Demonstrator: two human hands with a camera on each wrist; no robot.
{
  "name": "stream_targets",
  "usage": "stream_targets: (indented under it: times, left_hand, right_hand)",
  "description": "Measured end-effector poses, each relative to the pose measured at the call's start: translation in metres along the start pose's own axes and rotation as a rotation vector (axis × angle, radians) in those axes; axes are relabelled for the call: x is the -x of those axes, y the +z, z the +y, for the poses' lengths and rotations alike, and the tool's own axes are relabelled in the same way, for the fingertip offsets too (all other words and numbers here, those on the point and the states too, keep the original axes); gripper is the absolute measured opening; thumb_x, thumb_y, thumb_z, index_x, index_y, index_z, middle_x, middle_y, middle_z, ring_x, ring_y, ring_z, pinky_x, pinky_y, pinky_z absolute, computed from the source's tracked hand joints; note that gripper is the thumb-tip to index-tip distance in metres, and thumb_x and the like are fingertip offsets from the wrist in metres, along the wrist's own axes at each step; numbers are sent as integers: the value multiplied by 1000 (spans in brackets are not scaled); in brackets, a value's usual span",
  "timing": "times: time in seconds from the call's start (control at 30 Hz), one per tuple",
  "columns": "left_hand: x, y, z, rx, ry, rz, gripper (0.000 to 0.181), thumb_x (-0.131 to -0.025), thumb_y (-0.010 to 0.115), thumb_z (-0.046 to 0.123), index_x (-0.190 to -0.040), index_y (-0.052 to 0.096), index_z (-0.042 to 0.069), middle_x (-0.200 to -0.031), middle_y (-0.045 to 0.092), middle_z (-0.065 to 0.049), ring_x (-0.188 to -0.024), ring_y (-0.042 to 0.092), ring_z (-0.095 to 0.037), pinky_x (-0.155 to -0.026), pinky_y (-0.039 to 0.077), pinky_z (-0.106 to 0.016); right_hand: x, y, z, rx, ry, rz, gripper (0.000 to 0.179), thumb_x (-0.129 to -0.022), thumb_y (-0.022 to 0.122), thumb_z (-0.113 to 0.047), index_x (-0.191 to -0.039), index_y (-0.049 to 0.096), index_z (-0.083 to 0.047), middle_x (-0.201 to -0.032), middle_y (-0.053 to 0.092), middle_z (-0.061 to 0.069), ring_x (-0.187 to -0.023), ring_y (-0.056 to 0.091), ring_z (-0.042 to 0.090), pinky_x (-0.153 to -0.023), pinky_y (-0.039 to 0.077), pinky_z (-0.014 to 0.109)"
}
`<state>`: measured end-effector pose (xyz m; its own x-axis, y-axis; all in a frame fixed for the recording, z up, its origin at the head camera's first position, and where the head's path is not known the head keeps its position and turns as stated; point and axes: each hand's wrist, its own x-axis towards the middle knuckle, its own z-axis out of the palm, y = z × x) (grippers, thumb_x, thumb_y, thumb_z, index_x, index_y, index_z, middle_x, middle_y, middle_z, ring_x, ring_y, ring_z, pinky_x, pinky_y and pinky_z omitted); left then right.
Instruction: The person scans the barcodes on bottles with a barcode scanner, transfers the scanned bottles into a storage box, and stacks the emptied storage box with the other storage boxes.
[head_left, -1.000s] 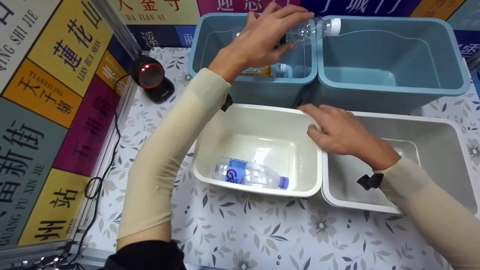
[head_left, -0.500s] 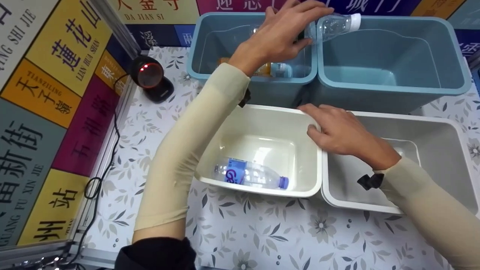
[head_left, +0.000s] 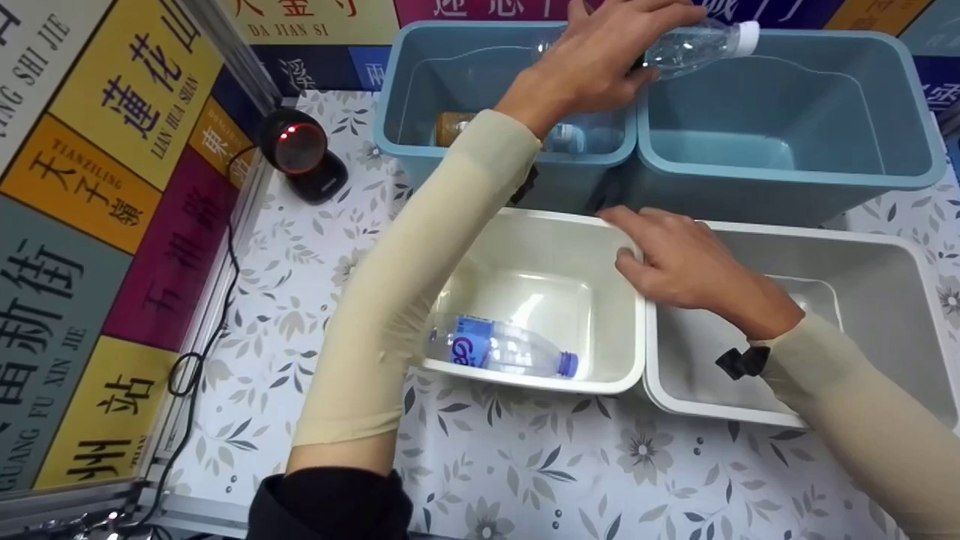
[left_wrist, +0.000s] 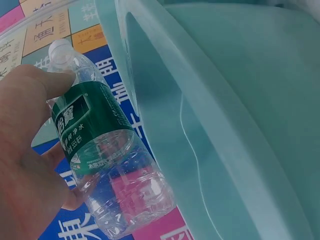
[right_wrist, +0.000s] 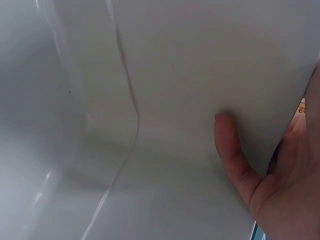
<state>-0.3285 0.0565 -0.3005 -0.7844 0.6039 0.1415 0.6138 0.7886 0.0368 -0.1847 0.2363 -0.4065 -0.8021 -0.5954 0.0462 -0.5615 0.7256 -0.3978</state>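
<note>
My left hand grips a clear plastic water bottle above the blue bins. The bottle lies sideways, white cap to the right. Its green label shows in the left wrist view, where thumb and fingers wrap around it. Below it are the left blue bin and the right blue bin. My right hand holds the rim of the left white bin. The thumb presses on the inner wall; the other fingers are mostly hidden. A bottle with a purple cap lies inside this bin.
The left blue bin contains a brownish-orange bottle and a bottle with a pale cap, partly hidden by my arm. A second white bin stands on the right. A black scanner with a cable is beside the left wall.
My left hand has carried the water bottle rightward, from above the left blue bin to the edge shared with the right one. My right hand has stayed on the rim.
</note>
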Motion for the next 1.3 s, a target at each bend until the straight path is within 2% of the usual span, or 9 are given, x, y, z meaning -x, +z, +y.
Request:
stream_targets:
  times: [0.2, 0.47, 0.73, 0.93, 1.17, 1.3]
  left_hand:
    - [-15, -2, 14, -12, 15, -9, 55, -105, 40, 41, -156, 20, 48, -164, 23, 21, -150, 22, -3, -125, -3, -55]
    - [-32, -3, 29, -42, 37, -23, 55, -105, 40, 38, -155, 19, 46, -163, 23, 17, -149, 21, -5, -127, 0, -49]
    - [-49, -1, 51, -51, 38, -72, 56, -105, 38, 36, -156, 18, 46, -164, 22, 17, -152, 18, -6, -124, -1, -59]
    - [-56, -6, 66, -47, 27, -90, 56, -106, 36, 36, -156, 16, 49, -164, 20, 20, -153, 16, -4, -123, -2, -60]
    - [-61, -5, 80, -9, -2, -157, 58, -106, 38, 35, -156, 14, 51, -166, 15, 22, -158, 4, -15, -122, 4, -61]
    - [-63, -1, 85, -4, -8, -168, 58, -106, 38, 33, -156, 14, 52, -165, 16, 23, -157, 10, -11, -123, 6, -60]
  right_hand:
    - [-1, -1, -1, 11, 6, 8, 51, -90, 56, -20, -140, 54, -31, -106, 66, -1, -95, 62, 22, -73, 49, 48]
    - [-1, 0, 0, 6, -1, 20, 52, -90, 56, -20, -140, 54, -33, -105, 66, 0, -94, 63, 21, -72, 49, 48]
    - [0, 0, -1, 17, -28, 36, 51, -90, 57, -19, -140, 54, -29, -102, 66, 3, -89, 63, 22, -70, 49, 47]
    - [-2, -2, -1, 36, -36, 51, 50, -90, 56, -19, -140, 54, -26, -100, 66, 7, -89, 63, 25, -70, 49, 49]
    - [0, -2, -1, 40, -32, 37, 51, -92, 55, -19, -142, 52, -31, -104, 66, 7, -96, 64, 26, -74, 49, 50]
    - [0, -1, -1, 38, -27, 29, 51, -93, 54, -20, -144, 52, -30, -108, 67, 7, -99, 63, 26, -76, 49, 50]
